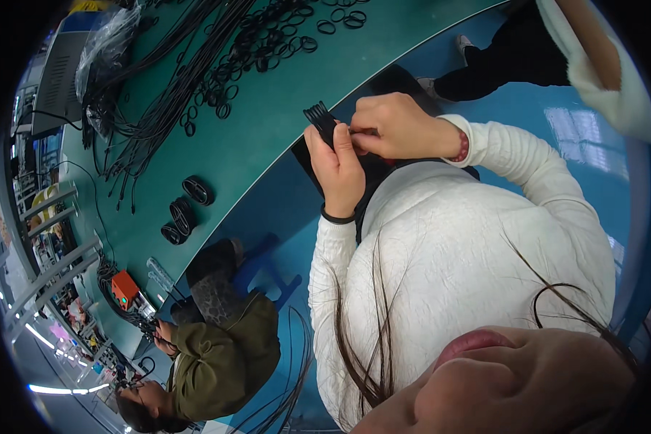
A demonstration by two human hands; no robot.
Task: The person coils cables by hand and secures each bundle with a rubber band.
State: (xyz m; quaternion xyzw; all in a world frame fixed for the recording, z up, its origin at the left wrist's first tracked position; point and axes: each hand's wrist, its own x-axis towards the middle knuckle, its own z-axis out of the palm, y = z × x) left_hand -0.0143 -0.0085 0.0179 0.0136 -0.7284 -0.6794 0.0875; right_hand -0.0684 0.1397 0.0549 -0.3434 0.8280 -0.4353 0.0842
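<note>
Left hand (338, 168): wrapped round a black cable bundle (319, 118), thumb laid over it, looped ends poking out past the fingers. Right hand (400, 126): just beside it, fingers curled in toward the thumb; could not tell whether the tips pinched a strand, a ring or nothing, as the hands covered that spot. The bundle was up in the hands in front of the torso, by the near edge of the green table (264, 134).

Table: three wound coils (183, 215) of black cable sat grouped near the edge, left of the hands. Loose black rings (289, 32) were scattered farther off, next to a long spread of unwound black cables (163, 108); a clear plastic bag (101, 61) lay by the far end of those. To the left, a co-worker in an olive jacket (228, 365) sat near an orange box (124, 289).

Step, as judged: gathering or tying off one cable, since the loops already looked folded together. Next move likely called for a firm left grip so the loops kept even, while the right secured the bundle; one of the rings might do. Loosening too early could let the folds spring apart.
</note>
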